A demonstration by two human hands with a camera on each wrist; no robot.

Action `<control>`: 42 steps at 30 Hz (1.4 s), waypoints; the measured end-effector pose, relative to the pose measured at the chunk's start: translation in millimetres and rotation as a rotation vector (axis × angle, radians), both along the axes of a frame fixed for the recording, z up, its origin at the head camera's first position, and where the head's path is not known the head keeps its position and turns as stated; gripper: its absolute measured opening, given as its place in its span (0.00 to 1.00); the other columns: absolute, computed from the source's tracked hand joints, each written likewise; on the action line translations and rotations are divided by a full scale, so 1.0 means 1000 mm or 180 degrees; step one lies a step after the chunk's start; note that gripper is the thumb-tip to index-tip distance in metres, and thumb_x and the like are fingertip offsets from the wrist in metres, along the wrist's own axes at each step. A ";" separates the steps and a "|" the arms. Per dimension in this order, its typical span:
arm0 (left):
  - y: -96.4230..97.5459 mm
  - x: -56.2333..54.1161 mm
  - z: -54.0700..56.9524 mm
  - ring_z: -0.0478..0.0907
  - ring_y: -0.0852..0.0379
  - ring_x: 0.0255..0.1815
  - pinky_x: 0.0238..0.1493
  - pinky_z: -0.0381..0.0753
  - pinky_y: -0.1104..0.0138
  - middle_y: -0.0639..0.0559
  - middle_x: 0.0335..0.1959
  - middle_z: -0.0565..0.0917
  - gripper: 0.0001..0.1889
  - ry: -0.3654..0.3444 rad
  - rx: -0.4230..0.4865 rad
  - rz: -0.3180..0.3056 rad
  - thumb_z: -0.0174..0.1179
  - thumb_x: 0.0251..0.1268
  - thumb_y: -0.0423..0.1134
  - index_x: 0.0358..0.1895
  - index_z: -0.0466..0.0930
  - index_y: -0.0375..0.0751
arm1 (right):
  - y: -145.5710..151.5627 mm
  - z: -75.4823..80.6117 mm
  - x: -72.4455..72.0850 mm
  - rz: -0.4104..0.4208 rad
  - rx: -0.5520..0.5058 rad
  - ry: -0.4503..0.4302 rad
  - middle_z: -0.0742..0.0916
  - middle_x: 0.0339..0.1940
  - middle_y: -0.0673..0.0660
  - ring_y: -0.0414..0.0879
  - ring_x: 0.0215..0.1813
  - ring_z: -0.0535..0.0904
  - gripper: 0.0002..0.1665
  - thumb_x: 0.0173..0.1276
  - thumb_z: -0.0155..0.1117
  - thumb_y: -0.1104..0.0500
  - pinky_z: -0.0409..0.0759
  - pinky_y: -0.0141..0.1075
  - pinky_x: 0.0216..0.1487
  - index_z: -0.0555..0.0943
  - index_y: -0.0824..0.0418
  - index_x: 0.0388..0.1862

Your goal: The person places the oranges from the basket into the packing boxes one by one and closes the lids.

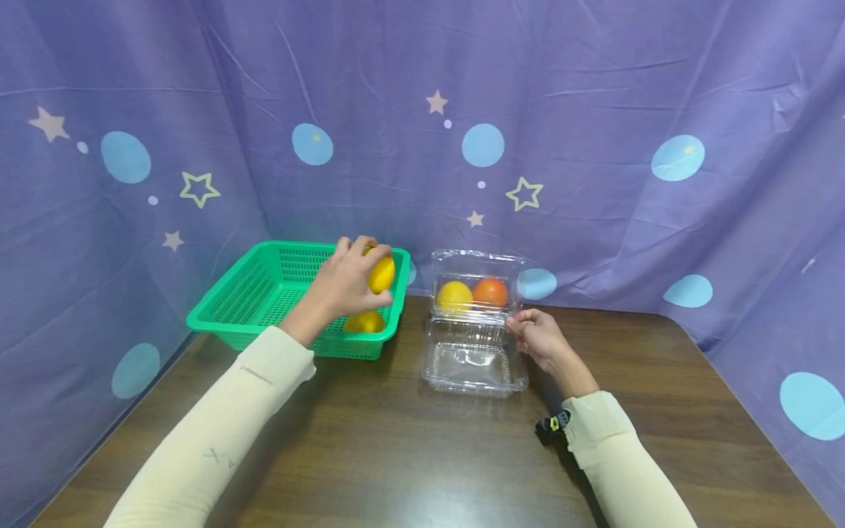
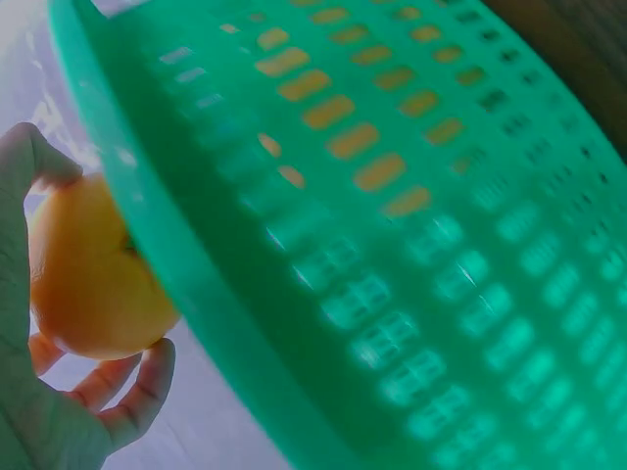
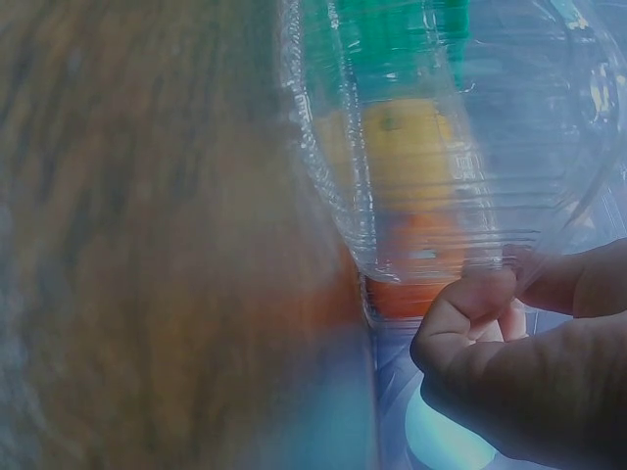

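My left hand [image 1: 345, 282] grips a smooth yellow-orange fruit [image 1: 382, 274] over the right side of a green basket [image 1: 297, 345]. In the left wrist view, fingers and thumb curve round this fruit [image 2: 98, 279], partly behind the basket's rim. Another yellow fruit [image 1: 365, 323] lies inside the basket below the hand. To the right, a clear plastic clamshell box [image 1: 432, 370] lies opened out. Through its far half show a yellow fruit [image 1: 455, 296] and an orange-red fruit [image 1: 491, 293]. My right hand [image 1: 538, 339] pinches the box's right edge near the fold.
The basket and box stand side by side on a brown wooden table [image 1: 396, 447], near its back edge. Behind them hangs a purple curtain [image 1: 370, 191] with stars and blue dots. A black strap device [image 1: 551, 427] sits at the right wrist.
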State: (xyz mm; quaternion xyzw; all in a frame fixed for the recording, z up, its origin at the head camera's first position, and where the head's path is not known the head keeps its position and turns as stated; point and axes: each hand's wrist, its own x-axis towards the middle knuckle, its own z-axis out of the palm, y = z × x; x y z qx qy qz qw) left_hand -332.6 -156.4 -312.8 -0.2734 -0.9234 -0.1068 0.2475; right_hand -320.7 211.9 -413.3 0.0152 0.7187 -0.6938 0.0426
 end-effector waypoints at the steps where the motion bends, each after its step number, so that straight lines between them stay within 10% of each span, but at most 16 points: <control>1: 0.004 0.002 0.000 0.68 0.40 0.50 0.27 0.77 0.56 0.42 0.62 0.74 0.34 0.0038 -0.0008 -0.0032 0.64 0.49 0.50 0.65 0.76 0.50 | 0.000 0.000 0.000 -0.0005 0.0001 -0.0005 0.82 0.34 0.53 0.39 0.32 0.72 0.07 0.77 0.57 0.67 0.72 0.29 0.28 0.68 0.65 0.45; 20: 0.073 0.036 -0.023 0.67 0.48 0.43 0.29 0.73 0.64 0.46 0.58 0.77 0.35 0.0192 -0.0608 -0.0690 0.67 0.47 0.53 0.64 0.78 0.53 | 0.001 0.000 0.001 -0.0011 -0.0022 0.0023 0.81 0.35 0.55 0.39 0.32 0.71 0.07 0.77 0.57 0.67 0.72 0.28 0.28 0.68 0.65 0.44; 42: 0.127 0.034 -0.052 0.70 0.46 0.58 0.48 0.82 0.58 0.47 0.68 0.72 0.36 -0.0675 -0.0995 -0.0958 0.73 0.50 0.56 0.67 0.79 0.56 | 0.001 0.000 -0.001 -0.0002 -0.0046 -0.0012 0.81 0.35 0.55 0.40 0.32 0.71 0.07 0.77 0.57 0.66 0.71 0.28 0.27 0.68 0.66 0.45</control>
